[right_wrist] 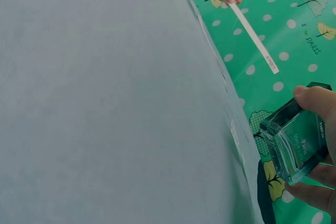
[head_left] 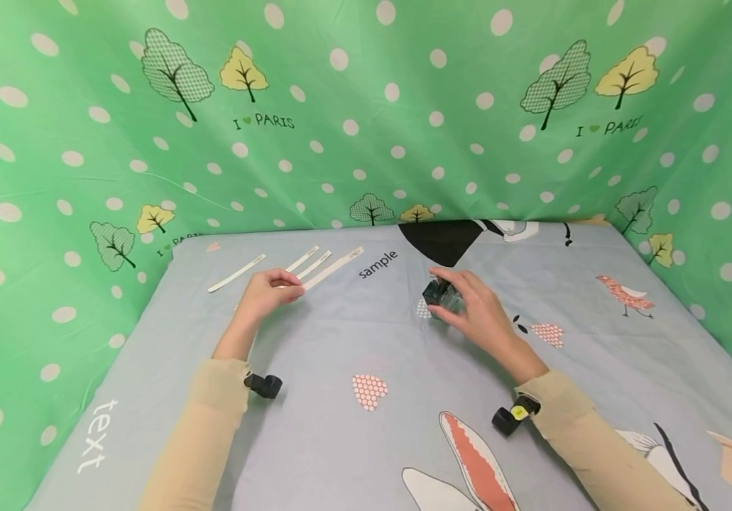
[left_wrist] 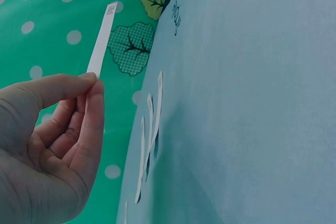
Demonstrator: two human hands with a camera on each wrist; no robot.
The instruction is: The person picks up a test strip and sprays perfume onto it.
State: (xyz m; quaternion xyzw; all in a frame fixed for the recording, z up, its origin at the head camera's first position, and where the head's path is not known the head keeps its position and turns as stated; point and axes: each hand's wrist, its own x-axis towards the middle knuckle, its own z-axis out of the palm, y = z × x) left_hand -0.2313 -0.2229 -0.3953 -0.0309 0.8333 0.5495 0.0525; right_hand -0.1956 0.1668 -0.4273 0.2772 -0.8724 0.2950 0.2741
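Observation:
My left hand (head_left: 270, 292) pinches the lower end of a white perfume test strip (left_wrist: 103, 40) between thumb and fingertips. The strip points up and away, with small printing at its far end. My right hand (head_left: 477, 309) holds a green glass perfume bottle (right_wrist: 299, 142), tilted, with the thumb on one side and fingers on the other. Bottle and strip are apart, both raised above the table. Beyond and beside the left hand, several more test strips (head_left: 238, 273) lie on the cloth, partly hidden by that hand in the head view.
A grey-blue printed cloth (head_left: 340, 355) covers the table. Green dotted curtain (head_left: 366, 92) hangs along the back and both sides. Each wrist carries a small black camera, one on the left (head_left: 265, 385) and one on the right (head_left: 507, 420).

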